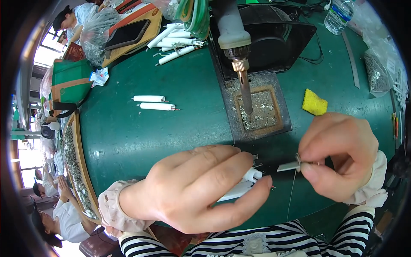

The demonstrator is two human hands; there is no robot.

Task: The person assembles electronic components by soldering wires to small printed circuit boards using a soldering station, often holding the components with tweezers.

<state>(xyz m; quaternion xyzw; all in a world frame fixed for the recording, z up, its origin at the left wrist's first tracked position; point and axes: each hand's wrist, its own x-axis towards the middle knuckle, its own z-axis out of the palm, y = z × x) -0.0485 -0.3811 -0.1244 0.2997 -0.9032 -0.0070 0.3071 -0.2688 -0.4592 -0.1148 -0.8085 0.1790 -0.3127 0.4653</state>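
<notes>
My left hand (192,184) is closed round a white plastic tube (252,174), whose end shows between thumb and index finger. A second white piece lies beneath it, partly hidden by the fingers. Small metal prongs stick out past the fingertips. To the right, my right hand (338,156) pinches a small flat metal piece (288,166) between thumb and forefinger. From that pinch a thin wire (292,192) hangs toward my lap. The two hands are apart, close to the table's near edge.
A soldering iron (244,83) points down over a solder-flecked tray (282,122). A yellow sponge (314,103) lies beside it. Two white tubes (157,106) rest at left; more are piled behind, near a phone (127,34). A parts-filled wooden tray (78,158) borders the left. People sit beyond.
</notes>
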